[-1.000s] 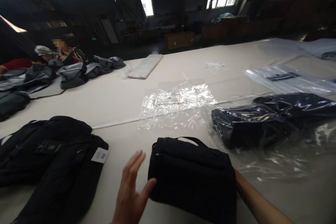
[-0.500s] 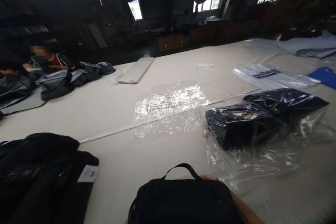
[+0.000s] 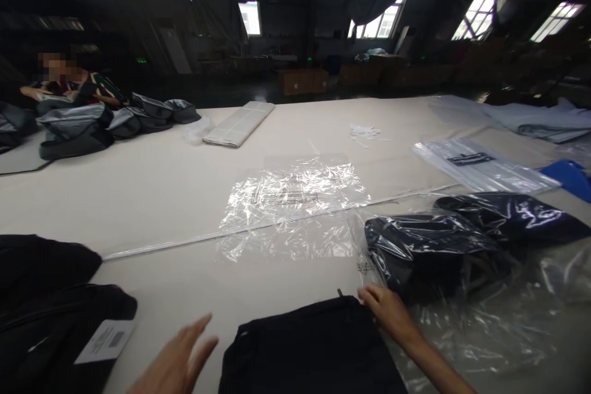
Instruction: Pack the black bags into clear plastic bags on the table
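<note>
L hand (image 3: 178, 358) has swung out L of black soft-fabric bag (image 3: 305, 351) since prev. frame; thumb & fingers apart, empty. R hand (image 3: 391, 315) nearer, at bag's far R corner; can't tell if gripping. Bag btwn hands, far edge running approx. L–R; clear shiny plastic sheet (image 3: 289, 212) beyond bag.

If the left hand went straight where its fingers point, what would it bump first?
Probably the clear plastic sheet on the table, though the left hand may be high enough to pass over; depth is unclear.

Pale table (image 3: 152, 191), black bags (image 3: 305, 351), clear plastic (image 3: 290, 197)
</note>
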{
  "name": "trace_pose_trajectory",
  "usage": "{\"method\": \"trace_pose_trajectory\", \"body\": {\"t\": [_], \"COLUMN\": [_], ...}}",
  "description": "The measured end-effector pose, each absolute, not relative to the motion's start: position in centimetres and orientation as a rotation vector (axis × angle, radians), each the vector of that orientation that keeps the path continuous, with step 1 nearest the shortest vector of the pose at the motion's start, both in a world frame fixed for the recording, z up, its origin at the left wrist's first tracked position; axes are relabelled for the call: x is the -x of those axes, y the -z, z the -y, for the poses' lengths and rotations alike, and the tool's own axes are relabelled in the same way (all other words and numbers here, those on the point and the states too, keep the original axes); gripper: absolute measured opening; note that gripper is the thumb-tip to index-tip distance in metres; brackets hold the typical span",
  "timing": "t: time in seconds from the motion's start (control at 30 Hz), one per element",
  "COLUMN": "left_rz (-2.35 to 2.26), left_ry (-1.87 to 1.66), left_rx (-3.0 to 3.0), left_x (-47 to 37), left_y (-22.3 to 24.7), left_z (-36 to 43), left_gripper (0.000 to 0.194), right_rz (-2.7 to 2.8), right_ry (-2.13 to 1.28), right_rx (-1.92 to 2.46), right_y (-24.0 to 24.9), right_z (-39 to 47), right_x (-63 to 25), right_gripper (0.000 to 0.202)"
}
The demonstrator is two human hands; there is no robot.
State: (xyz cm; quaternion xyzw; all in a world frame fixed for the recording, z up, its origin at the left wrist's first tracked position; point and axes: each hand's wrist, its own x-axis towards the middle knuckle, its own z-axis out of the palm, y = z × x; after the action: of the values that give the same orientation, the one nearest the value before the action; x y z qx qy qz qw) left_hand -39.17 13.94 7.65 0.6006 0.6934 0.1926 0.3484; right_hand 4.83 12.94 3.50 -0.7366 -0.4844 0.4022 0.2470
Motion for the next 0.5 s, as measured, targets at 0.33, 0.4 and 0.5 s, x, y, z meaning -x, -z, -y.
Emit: {"method": "trace_pose_trajectory", "body": {"t": [0.33,0.4,0.5], "left_rz": [-1.533,-1.519,-1.458], "left_ry": [-0.232,-0.201,-0.171], "left_rx": [-2.161,-2.142,-2.129], "left_x": [27.1,27.2,28.1], "left_y": [-1.3,-0.6,-1.4], "left_z": [-32.3,-33.3,-34.3], "left_gripper": [0.012,0.005,0.016], "right_rz": [1.888,1.892,1.9], "right_ry": [-0.538,-0.552,-0.604], "right_rx": [1.759,1.789,1.804], "right_y": [0.4,1.1,0.3], "right_z": [-25.7,-26.8,-27.5], "right_x": [-1.7,-2.1,-2.6], "right_gripper": [0.018,0.007,0.019]}}
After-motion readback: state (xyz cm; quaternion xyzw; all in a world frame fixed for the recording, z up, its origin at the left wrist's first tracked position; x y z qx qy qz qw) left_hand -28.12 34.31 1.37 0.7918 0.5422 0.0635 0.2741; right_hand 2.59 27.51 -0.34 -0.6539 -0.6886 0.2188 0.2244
